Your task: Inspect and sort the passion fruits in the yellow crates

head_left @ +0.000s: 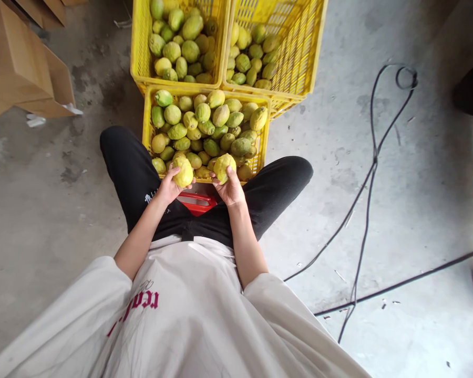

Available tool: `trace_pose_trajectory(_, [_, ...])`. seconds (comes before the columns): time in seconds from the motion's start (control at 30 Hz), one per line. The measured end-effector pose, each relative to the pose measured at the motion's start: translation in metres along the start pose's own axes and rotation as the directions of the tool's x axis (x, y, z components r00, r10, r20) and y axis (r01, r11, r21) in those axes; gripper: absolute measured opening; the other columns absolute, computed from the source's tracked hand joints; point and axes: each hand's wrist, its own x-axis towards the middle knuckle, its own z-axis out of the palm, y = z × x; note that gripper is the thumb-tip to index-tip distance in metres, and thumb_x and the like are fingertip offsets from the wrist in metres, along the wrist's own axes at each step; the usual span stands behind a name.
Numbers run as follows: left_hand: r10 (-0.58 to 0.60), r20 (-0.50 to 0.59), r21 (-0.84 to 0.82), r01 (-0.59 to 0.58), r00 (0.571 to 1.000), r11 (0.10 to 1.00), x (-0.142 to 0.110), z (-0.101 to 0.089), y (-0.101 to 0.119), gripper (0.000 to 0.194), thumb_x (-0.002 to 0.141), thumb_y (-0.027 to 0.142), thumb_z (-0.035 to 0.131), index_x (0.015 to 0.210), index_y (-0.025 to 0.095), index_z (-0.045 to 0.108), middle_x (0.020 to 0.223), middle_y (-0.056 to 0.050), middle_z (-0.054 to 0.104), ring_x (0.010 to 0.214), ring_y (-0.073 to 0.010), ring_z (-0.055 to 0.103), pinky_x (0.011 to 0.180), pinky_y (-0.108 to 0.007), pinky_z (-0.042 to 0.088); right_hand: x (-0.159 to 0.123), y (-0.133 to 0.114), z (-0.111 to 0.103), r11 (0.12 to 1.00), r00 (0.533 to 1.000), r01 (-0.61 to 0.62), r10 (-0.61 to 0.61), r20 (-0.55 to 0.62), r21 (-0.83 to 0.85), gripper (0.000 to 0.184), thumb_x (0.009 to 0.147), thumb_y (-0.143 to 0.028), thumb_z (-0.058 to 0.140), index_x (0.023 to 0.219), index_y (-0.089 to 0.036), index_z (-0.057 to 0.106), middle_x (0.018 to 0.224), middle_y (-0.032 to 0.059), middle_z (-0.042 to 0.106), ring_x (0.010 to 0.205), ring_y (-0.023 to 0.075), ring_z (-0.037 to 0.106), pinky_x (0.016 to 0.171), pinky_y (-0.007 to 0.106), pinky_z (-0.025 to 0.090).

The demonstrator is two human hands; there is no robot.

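The left hand [175, 182] grasps 1 yellow fruit [183, 172], and the right hand [229, 188] grasps another yellow fruit [223, 168]; both fruits are over the near rim of the front crate [264, 149]. I judge each fruit rather light, firm and not fragile, so the wide middle is best to hold. Their skin looks lumpy, and yellower than many greener fruits [212, 147] inside the crate.
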Motion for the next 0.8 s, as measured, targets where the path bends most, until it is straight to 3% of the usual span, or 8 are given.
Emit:
trace_pose_trajectory(0.1, [-0.001, 0.026, 0.004, 0.001, 1.000, 1.000, -0.002, 0.003, 0.002, 0.052, 0.103, 0.042, 0.079, 0.151, 0.023, 0.069, 0.119, -0.010, 0.090, 0.081, -0.0243, 0.088, 0.053, -0.026, 0.056, -0.001, -0.003, 0.003, 1.000, 1.000, -0.005, 0.005, -0.012, -0.024, 0.044, 0.101, -0.049, 0.087, 0.140, -0.039, 0.069, 0.116, -0.0028, 0.085, 0.084, 0.0173, 0.076, 0.057, 0.023, 0.058])
trace_pose_trajectory(0.23, [-0.008, -0.001, -0.003, 0.008, 1.000, 1.000, -0.002, 0.002, 0.004, 0.056, 0.107, 0.045, 0.072, 0.159, 0.025, 0.067, 0.118, -0.010, 0.090, 0.088, -0.0272, 0.090, 0.057, -0.027, 0.061, -0.006, -0.012, 0.011, 0.998, 0.998, -0.056, 0.056, 0.003, 0.040, 0.048, 0.105, -0.054, 0.076, 0.151, -0.040, 0.070, 0.112, -0.0003, 0.085, 0.086, 0.0217, 0.080, 0.062, 0.026, 0.062])
trace_pose_trajectory(0.33, [-0.046, -0.025, -0.042, 0.045, 0.999, 0.998, 0.000, -0.001, 0.005, 0.055, 0.109, 0.048, 0.066, 0.159, 0.025, 0.066, 0.117, -0.010, 0.090, 0.098, -0.0321, 0.093, 0.072, -0.035, 0.073, -0.011, -0.019, 0.017, 0.989, 0.995, -0.103, 0.104, -0.004, 0.107, 0.052, 0.099, -0.038, 0.066, 0.151, -0.036, 0.073, 0.114, 0.0033, 0.086, 0.099, 0.0259, 0.084, 0.066, 0.028, 0.067])
trace_pose_trajectory(0.43, [-0.078, -0.055, -0.088, 0.073, 0.995, 0.993, 0.001, -0.002, 0.004, 0.046, 0.110, 0.039, 0.059, 0.152, 0.023, 0.067, 0.113, -0.009, 0.090, 0.111, -0.0358, 0.094, 0.092, -0.048, 0.078, -0.014, -0.022, 0.021, 0.989, 0.995, -0.091, 0.095, -0.029, 0.113, 0.065, 0.088, -0.024, 0.061, 0.150, -0.037, 0.074, 0.124, 0.0033, 0.088, 0.114, 0.0277, 0.086, 0.071, 0.030, 0.071])
trace_pose_trajectory(0.57, [-0.093, -0.054, -0.096, 0.088, 0.994, 0.991, 0.002, 0.000, 0.000, 0.045, 0.108, 0.030, 0.061, 0.152, 0.025, 0.065, 0.117, -0.008, 0.090, 0.124, -0.0383, 0.092, 0.107, -0.057, 0.076, -0.016, -0.022, 0.024, 0.996, 0.996, -0.074, 0.076, -0.043, 0.048, 0.067, 0.082, -0.022, 0.063, 0.146, -0.037, 0.076, 0.133, 0.0031, 0.088, 0.130, 0.0324, 0.085, 0.094, 0.049, 0.079])
trace_pose_trajectory(0.67, [-0.087, -0.037, -0.088, 0.083, 0.996, 0.993, 0.002, 0.001, 0.000, 0.049, 0.109, 0.031, 0.064, 0.158, 0.027, 0.062, 0.122, -0.009, 0.090, 0.126, -0.0386, 0.091, 0.107, -0.056, 0.076, -0.017, -0.022, 0.025, 0.998, 0.997, -0.061, 0.062, -0.036, 0.031, 0.074, 0.074, -0.019, 0.062, 0.145, -0.037, 0.076, 0.133, 0.0031, 0.087, 0.134, 0.0338, 0.084, 0.106, 0.059, 0.077])
trace_pose_trajectory(0.8, [-0.069, -0.031, -0.078, 0.067, 0.997, 0.995, 0.002, 0.000, 0.002, 0.051, 0.111, 0.033, 0.066, 0.161, 0.027, 0.061, 0.129, -0.010, 0.089, 0.126, -0.0372, 0.091, 0.100, -0.048, 0.078, -0.016, -0.020, 0.024, 0.999, 0.999, -0.034, 0.034, -0.012, 0.021, 0.091, 0.067, -0.016, 0.061, 0.154, -0.042, 0.071, 0.139, 0.0000, 0.085, 0.136, 0.0315, 0.084, 0.112, 0.058, 0.076])
